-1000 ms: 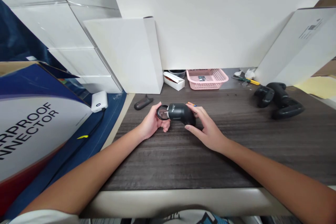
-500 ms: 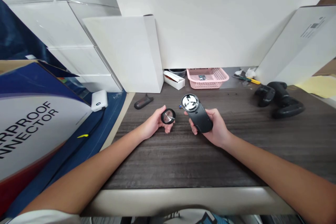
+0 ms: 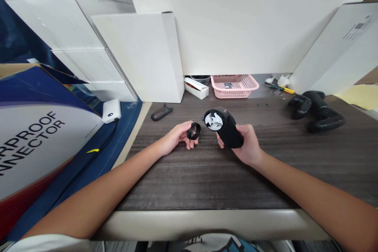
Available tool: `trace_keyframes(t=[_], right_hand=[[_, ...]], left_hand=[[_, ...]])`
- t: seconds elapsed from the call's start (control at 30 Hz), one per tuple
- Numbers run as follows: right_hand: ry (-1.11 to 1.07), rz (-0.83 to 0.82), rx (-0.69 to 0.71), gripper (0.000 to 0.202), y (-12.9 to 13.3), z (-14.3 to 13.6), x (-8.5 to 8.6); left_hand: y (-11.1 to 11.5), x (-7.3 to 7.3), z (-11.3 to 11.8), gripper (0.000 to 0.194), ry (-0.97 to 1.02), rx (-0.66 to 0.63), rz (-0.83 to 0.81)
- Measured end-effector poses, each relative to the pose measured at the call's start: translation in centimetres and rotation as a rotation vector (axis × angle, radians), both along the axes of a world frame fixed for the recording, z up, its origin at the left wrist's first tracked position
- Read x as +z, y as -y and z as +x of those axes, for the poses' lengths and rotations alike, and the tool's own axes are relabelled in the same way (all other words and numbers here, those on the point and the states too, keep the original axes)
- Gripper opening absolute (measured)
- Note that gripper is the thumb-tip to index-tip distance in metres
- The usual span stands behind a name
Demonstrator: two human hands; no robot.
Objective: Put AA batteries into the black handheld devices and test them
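Observation:
My right hand grips the black body of a fabric shaver. Its round head points up and left, exposing a pale three-armed blade. In my left hand, a round black mesh cap is pinched between thumb and fingers, tilted toward the shaver. A gap separates the cap from the shaver head, and both are held over the dark wooden table. A dark oval piece with a small fin lies beyond my left hand.
At the back stand a pink basket and a small white box. Yellow-handled pliers lie right of them, near black controller-like devices. A tall white box borders the left; a white power adapter sits beside it.
The shaver has turned in my right hand, its head now facing more toward the left. My left hand has shifted slightly right with the cap, which has tilted toward the shaver.

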State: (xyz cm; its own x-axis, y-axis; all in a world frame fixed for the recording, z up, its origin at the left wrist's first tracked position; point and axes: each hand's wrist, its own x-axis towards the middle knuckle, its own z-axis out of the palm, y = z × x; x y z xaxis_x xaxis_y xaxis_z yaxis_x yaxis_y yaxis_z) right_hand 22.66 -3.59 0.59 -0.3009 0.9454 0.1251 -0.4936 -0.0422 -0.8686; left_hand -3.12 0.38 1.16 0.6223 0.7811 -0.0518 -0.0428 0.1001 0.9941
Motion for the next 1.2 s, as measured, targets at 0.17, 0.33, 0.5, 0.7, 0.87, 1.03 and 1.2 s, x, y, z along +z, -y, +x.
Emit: trace_keyframes(t=[0.17,0.33,0.5,0.7,0.87,1.03,1.2], right_hand=[[0.078,0.164,-0.082,0.032,0.1,1.0,0.2],[0.168,0.258,-0.119,0.036,0.4,1.7,0.2],[0.227,0.402,-0.146,0.050,0.9,1.8,-0.2],[0.428,0.622,-0.173,0.058,1.6,1.7,1.4],[0.530,0.711,-0.166,0.055,2.0,1.8,2.6],[0.551,0.749,-0.152,0.056,2.1,1.8,2.7],[0.553,0.740,-0.164,0.054,1.8,1.8,2.2]], left_hand=[[-0.1,-0.1,0.0,0.049,-0.046,-0.027,0.027],[0.0,-0.2,0.0,0.054,-0.056,-0.039,0.028],[-0.1,-0.4,-0.1,0.048,-0.066,-0.051,0.019],[0.2,0.3,0.0,0.035,-0.082,-0.042,0.038],[0.6,1.4,0.2,0.038,-0.111,-0.012,0.082],[0.5,0.9,0.2,0.045,-0.054,-0.009,0.057],[0.2,-0.2,0.0,0.056,0.069,0.063,-0.065]])
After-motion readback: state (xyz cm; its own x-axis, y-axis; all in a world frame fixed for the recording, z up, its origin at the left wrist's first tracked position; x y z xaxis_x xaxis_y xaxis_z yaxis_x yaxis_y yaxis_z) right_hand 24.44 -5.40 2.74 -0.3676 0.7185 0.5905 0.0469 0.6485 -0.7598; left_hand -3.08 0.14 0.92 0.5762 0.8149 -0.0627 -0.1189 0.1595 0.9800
